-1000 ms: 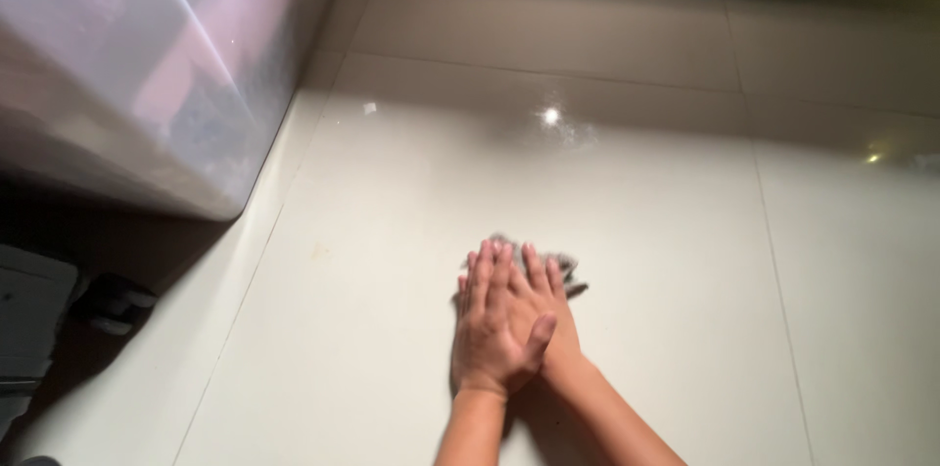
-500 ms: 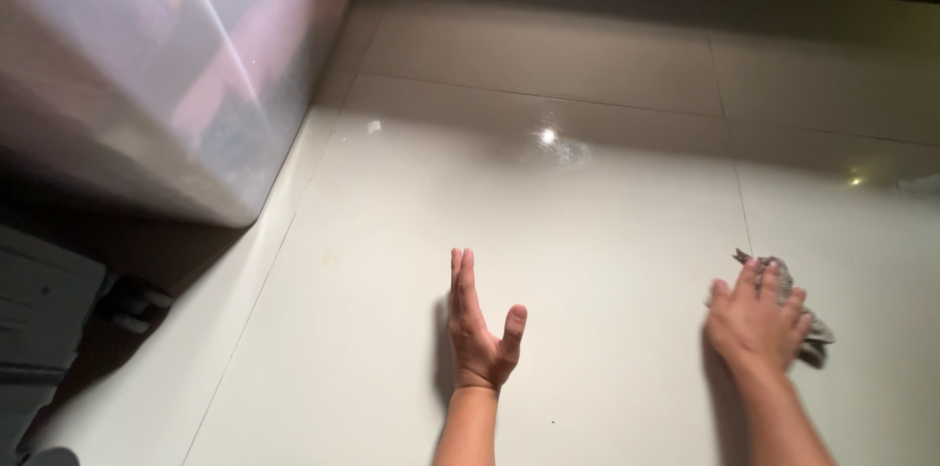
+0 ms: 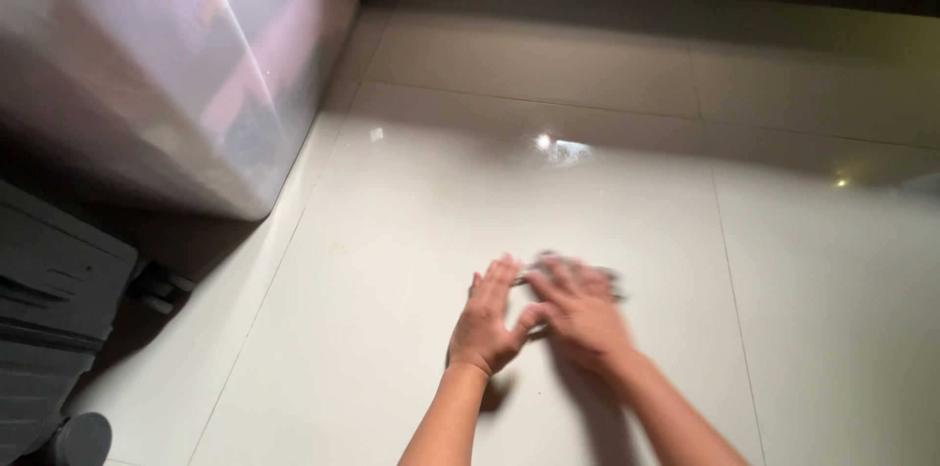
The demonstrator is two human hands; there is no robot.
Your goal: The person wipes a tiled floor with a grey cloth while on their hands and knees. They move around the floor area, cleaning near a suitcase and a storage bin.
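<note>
A small grey cloth (image 3: 578, 273) is pressed flat against the pale floor tiles (image 3: 392, 329) under the right hand (image 3: 578, 314), whose fingers are laid out over it rather than curled round it; motion blur makes it impossible to tell whether any edge of the cloth is pinched. The left hand (image 3: 487, 322) is set just beside it, palm down and fingers spread, its thumb touching the right hand, as if weight were being shared between the two. The cloth is mostly covered, with only its far edge seen beyond the fingertips. Both forearms are stretched forward from the lower edge of the view. A large clear storage box (image 3: 166, 65) is stood well apart at the upper left, and a grey wheeled case (image 3: 49, 319) is parked along the left edge, near the box.
</note>
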